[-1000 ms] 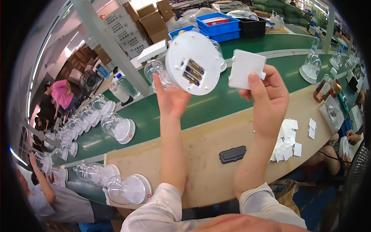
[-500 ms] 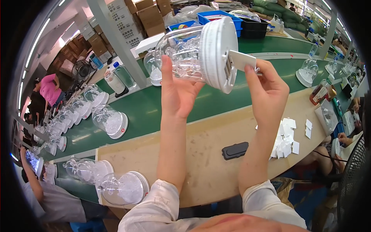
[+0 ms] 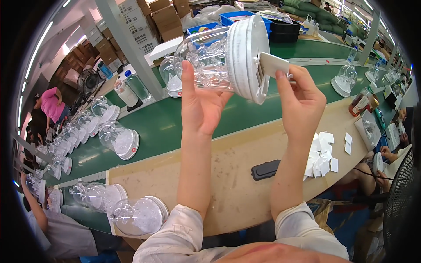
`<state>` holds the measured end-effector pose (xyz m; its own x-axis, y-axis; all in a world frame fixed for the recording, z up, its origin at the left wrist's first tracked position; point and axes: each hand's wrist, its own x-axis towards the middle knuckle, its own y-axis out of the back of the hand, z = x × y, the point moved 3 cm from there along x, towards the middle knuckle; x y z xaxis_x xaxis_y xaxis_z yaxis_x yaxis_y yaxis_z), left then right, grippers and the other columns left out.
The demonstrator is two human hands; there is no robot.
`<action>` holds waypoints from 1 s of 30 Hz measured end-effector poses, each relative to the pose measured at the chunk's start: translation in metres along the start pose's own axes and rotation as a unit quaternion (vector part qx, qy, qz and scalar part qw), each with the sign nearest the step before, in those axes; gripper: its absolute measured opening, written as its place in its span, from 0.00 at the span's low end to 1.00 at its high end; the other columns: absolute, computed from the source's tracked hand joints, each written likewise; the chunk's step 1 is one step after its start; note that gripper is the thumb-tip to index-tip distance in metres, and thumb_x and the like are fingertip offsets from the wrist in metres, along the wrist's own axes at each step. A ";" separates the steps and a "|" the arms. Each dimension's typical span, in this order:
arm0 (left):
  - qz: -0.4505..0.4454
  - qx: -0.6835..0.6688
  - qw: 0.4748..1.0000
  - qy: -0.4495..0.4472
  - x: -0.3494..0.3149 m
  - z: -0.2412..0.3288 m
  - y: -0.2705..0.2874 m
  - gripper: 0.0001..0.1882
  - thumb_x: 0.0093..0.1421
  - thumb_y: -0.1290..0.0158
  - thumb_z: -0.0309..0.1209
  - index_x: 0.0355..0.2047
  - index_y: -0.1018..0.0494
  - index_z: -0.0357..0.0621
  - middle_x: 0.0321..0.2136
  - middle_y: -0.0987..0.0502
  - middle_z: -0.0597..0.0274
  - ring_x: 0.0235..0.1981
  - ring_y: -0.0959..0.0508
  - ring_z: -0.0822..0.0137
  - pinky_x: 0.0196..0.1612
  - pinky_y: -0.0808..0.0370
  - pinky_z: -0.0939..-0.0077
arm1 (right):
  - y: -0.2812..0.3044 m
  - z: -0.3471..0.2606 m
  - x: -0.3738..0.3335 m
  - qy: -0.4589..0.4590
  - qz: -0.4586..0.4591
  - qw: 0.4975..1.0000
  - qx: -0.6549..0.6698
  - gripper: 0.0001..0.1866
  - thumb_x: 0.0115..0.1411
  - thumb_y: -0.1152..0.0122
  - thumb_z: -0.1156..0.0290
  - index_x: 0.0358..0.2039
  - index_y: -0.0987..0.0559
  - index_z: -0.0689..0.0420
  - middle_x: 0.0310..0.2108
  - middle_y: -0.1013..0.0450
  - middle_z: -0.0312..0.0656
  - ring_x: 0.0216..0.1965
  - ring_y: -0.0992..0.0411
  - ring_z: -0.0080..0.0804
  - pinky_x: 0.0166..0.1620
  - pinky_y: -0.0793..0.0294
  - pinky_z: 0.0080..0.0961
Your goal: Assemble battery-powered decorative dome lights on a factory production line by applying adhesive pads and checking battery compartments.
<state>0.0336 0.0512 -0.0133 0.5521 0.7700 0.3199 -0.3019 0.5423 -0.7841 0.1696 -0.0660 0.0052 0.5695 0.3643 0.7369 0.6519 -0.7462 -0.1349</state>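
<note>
My left hand (image 3: 202, 107) holds up a clear dome ornament (image 3: 204, 55), tipped on its side, with its white round base (image 3: 241, 61) toward the right. Inside the dome are clear moulded figures, too tangled to make out. In the base's underside is a recess, partly hidden. Between thumb and fingers, my right hand (image 3: 303, 98) pinches a small white square cover (image 3: 274, 64). Its far edge meets the recess at an angle; whether it is seated there I cannot tell. Below my right hand lies a pile of similar white covers (image 3: 319, 157) on the tan board.
Two dome ornaments (image 3: 140, 215) lie at the board's left end. More domes (image 3: 119, 139) stand on the green conveyor (image 3: 175, 125). A black oblong object (image 3: 265, 170) rests between my forearms. Bottles (image 3: 137, 85), a bin (image 3: 283, 31) and a fan (image 3: 398, 201) surround the workplace; co-workers sit either side.
The dome and cover keep nearly the same pose in my hands. The view has shifted slightly. A bluish glow on the dome by the left co-worker's hand no longer shows.
</note>
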 end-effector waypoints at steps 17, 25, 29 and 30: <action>0.003 0.010 1.000 -0.008 -0.003 0.006 -0.002 0.45 0.57 0.44 0.57 0.64 0.49 0.44 0.61 0.39 0.49 0.62 0.37 0.50 0.64 0.37 0.50 | -0.011 0.000 -0.005 -0.093 -0.155 0.970 0.161 0.23 0.56 0.35 0.80 0.54 0.24 0.59 0.28 0.36 0.29 0.28 0.39 0.15 0.31 0.36 0.13; 0.002 0.010 1.000 -0.013 -0.003 0.008 0.000 0.46 0.57 0.44 0.56 0.65 0.50 0.44 0.61 0.38 0.47 0.61 0.36 0.49 0.63 0.36 0.49 | -0.007 0.000 -0.004 -0.106 -0.183 0.962 0.172 0.23 0.58 0.36 0.78 0.55 0.25 0.60 0.30 0.30 0.31 0.32 0.35 0.16 0.33 0.34 0.14; -0.001 0.005 1.000 0.003 -0.001 0.008 0.005 0.45 0.58 0.44 0.56 0.65 0.50 0.45 0.61 0.38 0.47 0.61 0.36 0.49 0.63 0.36 0.48 | -0.006 -0.001 -0.003 -0.073 -0.195 0.966 0.157 0.24 0.56 0.35 0.80 0.55 0.25 0.60 0.30 0.30 0.31 0.32 0.34 0.16 0.34 0.33 0.16; 0.000 0.005 1.000 0.003 -0.001 0.009 0.005 0.45 0.58 0.44 0.56 0.65 0.50 0.45 0.61 0.38 0.47 0.61 0.36 0.49 0.63 0.36 0.48 | -0.007 -0.001 -0.004 -0.073 -0.195 0.965 0.157 0.24 0.56 0.35 0.80 0.55 0.25 0.60 0.30 0.30 0.31 0.32 0.34 0.16 0.34 0.33 0.16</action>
<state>0.0244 0.0559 -0.0127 0.5569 0.7676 0.3172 -0.3087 0.5459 -0.7789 0.1625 -0.0632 0.0043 0.2994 0.6755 0.6738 0.9376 -0.3393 -0.0764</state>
